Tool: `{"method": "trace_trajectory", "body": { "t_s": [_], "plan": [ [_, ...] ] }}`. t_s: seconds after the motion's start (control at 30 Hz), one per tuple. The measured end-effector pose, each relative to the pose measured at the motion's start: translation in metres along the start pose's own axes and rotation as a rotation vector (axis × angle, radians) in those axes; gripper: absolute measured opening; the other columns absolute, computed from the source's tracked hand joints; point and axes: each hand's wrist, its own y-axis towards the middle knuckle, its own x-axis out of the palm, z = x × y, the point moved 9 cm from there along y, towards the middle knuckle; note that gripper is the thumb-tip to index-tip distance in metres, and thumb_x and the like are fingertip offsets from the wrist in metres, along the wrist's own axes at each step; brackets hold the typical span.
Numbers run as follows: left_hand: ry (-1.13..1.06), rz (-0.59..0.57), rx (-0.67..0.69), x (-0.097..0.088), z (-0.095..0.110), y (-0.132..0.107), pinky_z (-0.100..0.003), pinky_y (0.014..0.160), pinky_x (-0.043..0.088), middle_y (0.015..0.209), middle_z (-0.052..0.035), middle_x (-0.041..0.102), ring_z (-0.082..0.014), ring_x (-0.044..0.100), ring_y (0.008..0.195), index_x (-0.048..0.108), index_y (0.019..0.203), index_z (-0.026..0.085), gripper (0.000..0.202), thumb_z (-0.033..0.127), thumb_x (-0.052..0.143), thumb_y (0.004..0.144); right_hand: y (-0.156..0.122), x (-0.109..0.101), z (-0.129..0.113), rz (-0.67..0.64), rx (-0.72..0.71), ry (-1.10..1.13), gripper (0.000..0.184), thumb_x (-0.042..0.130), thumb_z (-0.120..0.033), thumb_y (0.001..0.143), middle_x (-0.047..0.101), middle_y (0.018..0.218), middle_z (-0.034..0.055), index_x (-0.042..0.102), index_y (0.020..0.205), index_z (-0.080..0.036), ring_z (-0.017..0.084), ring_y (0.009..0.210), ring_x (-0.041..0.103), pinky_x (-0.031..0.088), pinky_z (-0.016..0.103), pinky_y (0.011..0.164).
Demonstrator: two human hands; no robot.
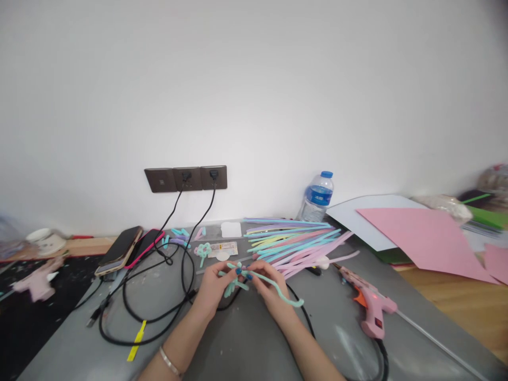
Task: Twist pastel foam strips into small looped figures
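Observation:
Both hands meet over the middle of the grey table, fingertips nearly touching. Between them is a mint green pipe cleaner (280, 288), bent and partly looped, its loose end trailing to the right. My left hand (216, 286) pinches the looped part, and a short green piece hangs below its fingers. My right hand (268, 288) is closed on the same pipe cleaner near the loops. Just beyond the left hand lies a small shaped green pipe cleaner piece (203, 251). Behind the right hand spreads a pile of pastel pipe cleaners (293, 238).
A pink glue gun (373, 301) with its cord lies at the right. Pink paper sheets (420, 233) and a water bottle (318, 196) are behind it. Black cables (127, 296) coil on the left, running to wall sockets (186, 179), beside phones (119, 251).

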Motion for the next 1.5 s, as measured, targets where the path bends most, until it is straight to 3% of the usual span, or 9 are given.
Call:
{"method": "trace_trajectory", "body": {
  "t_s": [0.1,0.23,0.37,0.6,0.97,1.1,1.27,1.5],
  "plan": [
    [0.03,0.002,0.028,0.0,0.003,-0.001,-0.022,0.054,0.045,0.064,-0.0046,0.069,-0.0137,0.06,0.054,0.07,0.087,0.012,0.04,0.045,0.077,0.064,0.0,-0.002,0.012,0.017,0.123,0.042,0.017,0.066,-0.038,0.079,0.067,0.068,0.002,0.062,0.079,-0.021,0.017,0.061,0.062,0.049,0.027,0.056],
    [0.081,0.035,0.109,-0.004,0.014,-0.001,-0.019,0.05,0.041,0.061,0.0003,0.065,-0.012,0.058,0.052,0.065,0.087,0.015,0.035,0.037,0.078,0.063,0.001,0.002,0.021,0.002,0.179,0.138,0.028,0.075,-0.044,0.069,0.064,0.063,-0.0001,0.061,0.075,-0.02,0.014,0.051,0.058,0.045,0.023,0.047],
    [0.122,0.008,0.1,-0.002,0.017,-0.002,-0.019,0.051,0.04,0.06,0.0007,0.064,-0.012,0.057,0.053,0.064,0.084,0.015,0.03,0.036,0.075,0.066,0.001,0.004,0.027,0.007,0.212,0.218,0.033,0.08,-0.044,0.063,0.063,0.06,-0.0009,0.06,0.073,-0.02,0.012,0.048,0.055,0.043,0.021,0.044],
    [0.196,-0.053,0.112,0.004,0.019,-0.003,-0.02,0.054,0.042,0.068,-0.0024,0.068,-0.0134,0.059,0.059,0.071,0.086,0.014,0.029,0.034,0.075,0.065,0.0,-0.002,0.027,0.045,0.209,0.195,0.031,0.079,-0.045,0.063,0.056,0.048,-0.0032,0.062,0.067,-0.019,0.011,0.042,0.051,0.043,0.022,0.042],
    [0.37,-0.138,0.173,0.014,0.039,-0.009,-0.026,0.063,0.051,0.082,-0.0066,0.077,-0.0224,0.069,0.072,0.076,0.087,0.016,0.024,0.017,0.07,0.063,0.0,-0.005,0.018,0.061,0.093,0.129,0.026,0.077,-0.04,0.066,0.056,0.059,-0.0017,0.064,0.064,-0.018,0.01,0.047,0.051,0.042,0.022,0.043],
    [0.387,-0.175,0.15,0.017,0.037,-0.01,-0.029,0.066,0.052,0.09,-0.0082,0.076,-0.0234,0.07,0.075,0.073,0.096,0.017,0.034,0.018,0.072,0.062,-0.001,-0.001,0.018,0.024,0.082,0.124,0.023,0.076,-0.038,0.067,0.053,0.057,-0.003,0.064,0.064,-0.019,0.01,0.046,0.05,0.042,0.021,0.042],
    [0.27,-0.162,0.095,0.015,0.032,-0.01,-0.02,0.054,0.046,0.072,-0.0032,0.073,-0.0169,0.066,0.064,0.061,0.111,0.017,0.049,0.023,0.074,0.065,0.0,-0.005,0.021,0.05,0.122,0.168,0.021,0.075,-0.036,0.069,0.055,0.059,-0.0029,0.063,0.066,-0.019,0.01,0.047,0.051,0.043,0.022,0.044],
    [0.086,-0.246,-0.058,0.025,0.02,-0.015,-0.026,0.06,0.053,0.073,-0.0043,0.068,-0.0156,0.063,0.066,0.067,0.08,0.014,0.03,0.042,0.072,0.07,0.001,-0.009,0.024,0.09,0.149,0.21,0.018,0.074,-0.034,0.071,0.063,0.062,-0.0006,0.063,0.071,-0.019,0.013,0.054,0.055,0.043,0.023,0.051]
  ]
}}
